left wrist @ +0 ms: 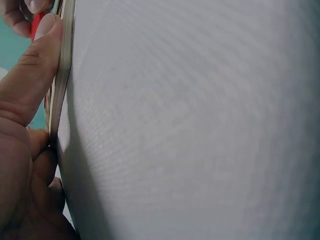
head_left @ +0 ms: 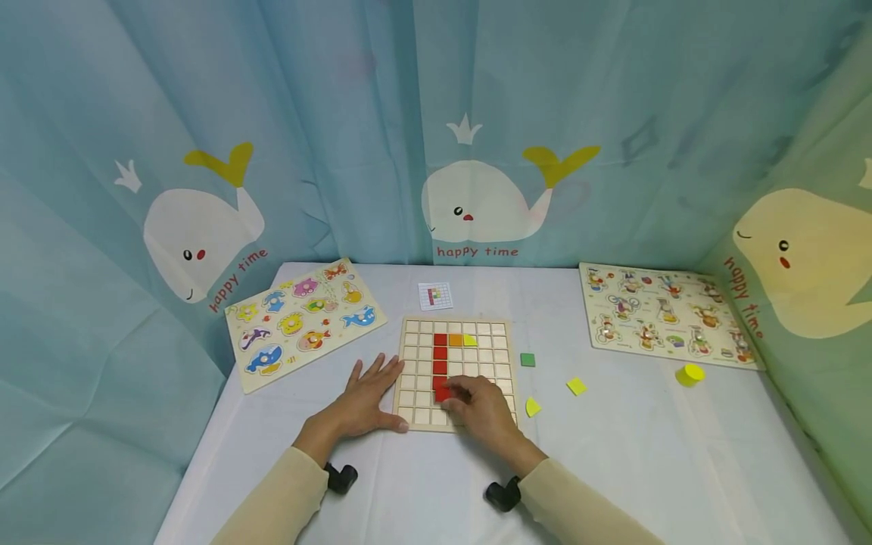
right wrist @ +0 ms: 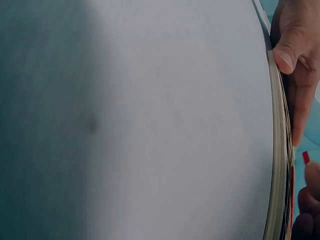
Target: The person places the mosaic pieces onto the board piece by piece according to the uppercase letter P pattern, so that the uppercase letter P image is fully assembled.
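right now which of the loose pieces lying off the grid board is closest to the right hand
The yellow quarter-round piece, lying just off the board's lower right corner beside the right hand. The yellow square and green square lie farther out.

Our left hand (head_left: 368, 393) flat beside the grid board (head_left: 455, 375), our right hand's (head_left: 480, 409) fingers (head_left: 458, 400) on a red tile (head_left: 442, 393), white surface (head_left: 613, 462) beneath

Matt wooden grid board (head_left: 455, 372), woven white tablecloth (head_left: 613, 469)
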`<state>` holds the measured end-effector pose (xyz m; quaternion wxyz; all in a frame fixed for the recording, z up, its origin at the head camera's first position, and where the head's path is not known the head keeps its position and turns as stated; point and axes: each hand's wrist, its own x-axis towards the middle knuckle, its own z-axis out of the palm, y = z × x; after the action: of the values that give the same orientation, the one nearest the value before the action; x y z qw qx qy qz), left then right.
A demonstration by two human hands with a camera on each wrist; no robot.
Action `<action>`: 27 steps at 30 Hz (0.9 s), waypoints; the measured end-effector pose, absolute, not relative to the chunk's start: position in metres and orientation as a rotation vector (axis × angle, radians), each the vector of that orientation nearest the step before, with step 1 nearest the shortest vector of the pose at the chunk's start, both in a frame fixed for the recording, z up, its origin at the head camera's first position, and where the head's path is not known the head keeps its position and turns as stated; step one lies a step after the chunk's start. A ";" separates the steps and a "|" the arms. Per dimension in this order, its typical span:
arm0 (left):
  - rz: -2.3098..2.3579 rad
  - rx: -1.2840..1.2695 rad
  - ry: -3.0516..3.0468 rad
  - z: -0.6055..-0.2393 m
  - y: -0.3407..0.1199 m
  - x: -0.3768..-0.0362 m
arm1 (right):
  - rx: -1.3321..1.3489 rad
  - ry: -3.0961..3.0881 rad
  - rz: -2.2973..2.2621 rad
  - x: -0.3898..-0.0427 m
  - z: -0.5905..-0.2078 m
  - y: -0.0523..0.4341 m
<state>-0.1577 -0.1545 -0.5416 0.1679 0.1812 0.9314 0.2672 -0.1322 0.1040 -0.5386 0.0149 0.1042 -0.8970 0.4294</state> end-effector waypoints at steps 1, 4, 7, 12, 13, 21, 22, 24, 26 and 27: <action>0.759 0.515 2.650 -0.542 -0.154 -0.158 | 0.338 -2.797 1.315 -0.132 -0.539 0.103; 0.761 0.512 2.651 -0.541 -0.154 -0.158 | 0.366 -2.815 1.267 -0.133 -0.540 0.100; 0.767 0.511 2.651 -0.541 -0.154 -0.157 | 0.380 -2.834 1.206 -0.132 -0.540 0.098; 0.766 0.513 2.652 -0.541 -0.154 -0.157 | 0.383 -2.854 1.134 -0.131 -0.539 0.097; 0.764 0.513 2.653 -0.542 -0.154 -0.157 | 0.386 -2.855 1.123 -0.131 -0.539 0.097; 0.763 0.518 2.656 -0.543 -0.155 -0.157 | 0.375 -2.861 1.114 -0.131 -0.540 0.096; 0.761 0.520 2.656 -0.543 -0.155 -0.157 | 0.373 -2.860 1.116 -0.131 -0.541 0.096; 0.759 0.521 2.656 -0.543 -0.155 -0.158 | 0.374 -2.856 1.116 -0.131 -0.541 0.096; 0.760 0.521 2.655 -0.542 -0.155 -0.158 | 0.374 -2.853 1.114 -0.132 -0.541 0.096; 0.761 0.521 2.654 -0.542 -0.155 -0.158 | 0.375 -2.852 1.112 -0.131 -0.541 0.096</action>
<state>-0.1575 -0.1547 -0.5423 0.1653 0.1827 0.9317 0.2670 -0.1314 0.0958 -0.5413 0.0290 0.1216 -0.9244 0.3603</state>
